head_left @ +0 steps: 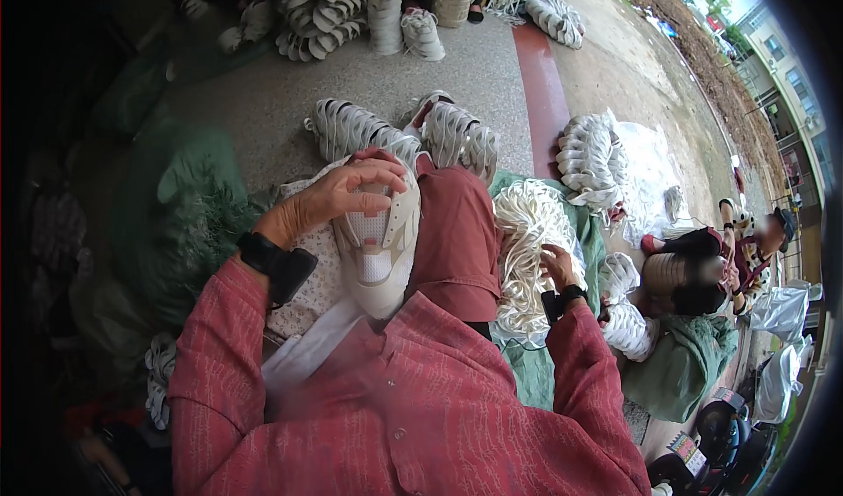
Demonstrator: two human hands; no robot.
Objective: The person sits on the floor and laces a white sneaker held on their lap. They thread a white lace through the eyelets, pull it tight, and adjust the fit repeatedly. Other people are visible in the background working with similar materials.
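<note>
Head view, left hand (338, 199) partly hiding pale shoe (378, 272), right hand (558, 268) at white laces (524, 233), both grips unclear

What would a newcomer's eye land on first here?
Probably the pale shoe in the lap, beneath the left hand. Next, the tangled heap of white cords to the right of the red trousers, with the right hand at its edge. Ridged white stacks just beyond the shoe also stand out.
</note>
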